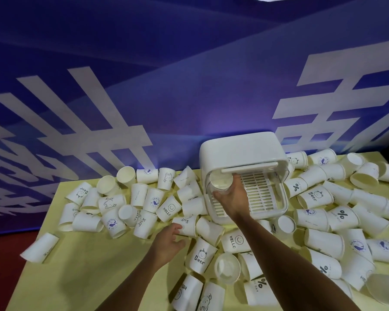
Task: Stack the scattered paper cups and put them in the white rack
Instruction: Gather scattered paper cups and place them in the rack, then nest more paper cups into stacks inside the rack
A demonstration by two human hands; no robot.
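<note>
A white rack [279, 194] with a slatted floor and a raised lid stands at the back of the yellow table [94, 265]. My right hand [234, 194] reaches into its left side and grips a stack of paper cups [220, 180], mouth toward me. My left hand [169, 241] hovers low over the table with relaxed fingers, its fingertips at a lying cup marked "Hi" [186, 224]. Several white paper cups lie scattered all around.
Loose cups crowd both sides of the rack and the table's right half, among them a "Bear" cup [200, 254] and a "HELLO" cup [236, 240]. A blue banner wall [189, 86] rises behind. One cup [39, 248] lies at the table's left edge.
</note>
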